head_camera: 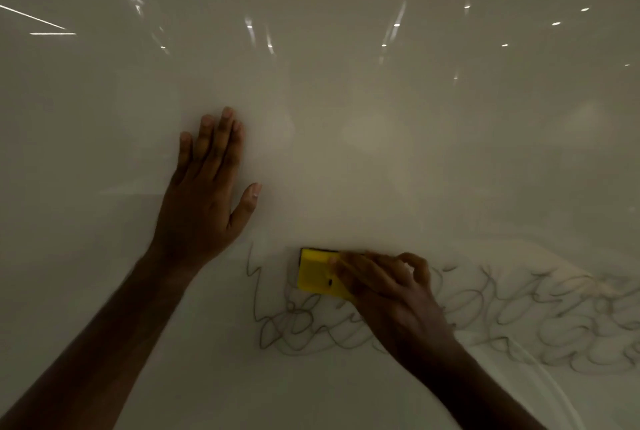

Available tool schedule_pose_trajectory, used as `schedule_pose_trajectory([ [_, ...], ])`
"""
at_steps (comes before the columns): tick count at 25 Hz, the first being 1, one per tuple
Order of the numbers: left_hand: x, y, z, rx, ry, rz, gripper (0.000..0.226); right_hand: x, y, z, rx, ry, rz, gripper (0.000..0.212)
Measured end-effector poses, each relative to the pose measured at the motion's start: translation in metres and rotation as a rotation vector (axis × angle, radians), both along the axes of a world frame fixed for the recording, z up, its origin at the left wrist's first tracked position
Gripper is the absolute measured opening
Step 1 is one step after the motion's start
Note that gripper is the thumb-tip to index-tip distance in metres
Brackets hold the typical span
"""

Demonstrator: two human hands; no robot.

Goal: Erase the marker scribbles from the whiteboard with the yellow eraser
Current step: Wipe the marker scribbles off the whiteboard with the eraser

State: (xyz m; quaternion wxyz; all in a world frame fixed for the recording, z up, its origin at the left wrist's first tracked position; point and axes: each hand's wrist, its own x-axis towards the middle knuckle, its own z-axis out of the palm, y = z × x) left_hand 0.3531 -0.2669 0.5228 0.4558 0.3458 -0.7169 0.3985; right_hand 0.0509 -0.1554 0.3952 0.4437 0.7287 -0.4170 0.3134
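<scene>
A glossy whiteboard [346,152] fills the whole view. Grey marker scribbles [519,318] loop across its lower middle and lower right. My right hand [388,294] presses the yellow eraser [317,273] flat against the board at the upper left end of the scribbles, fingers over its right half. A thin dark strip shows along the eraser's top and left edges. My left hand [204,194] lies flat on the bare board up and to the left, fingers together, thumb spread, holding nothing.
Bright spots and streaks of reflected light [396,25] dot the upper board. A faint curved line [540,370] runs down the board at the lower right. The lighting is dim.
</scene>
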Motion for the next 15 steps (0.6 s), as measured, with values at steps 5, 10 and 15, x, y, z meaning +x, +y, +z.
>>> schedule_pose_trajectory([
  [5,0.004,-0.004,-0.003,-0.002,0.029,-0.017,0.075,0.053,-0.025,0.037,-0.112,-0.133,0.043,0.056],
  [10,0.017,-0.007,-0.005,-0.013,0.026,-0.029,0.071,0.061,-0.026,-0.005,-0.005,0.057,0.103,0.057],
  [15,0.022,-0.010,-0.007,-0.025,0.022,-0.047,0.070,0.049,-0.019,0.006,-0.028,-0.028,0.025,0.069],
])
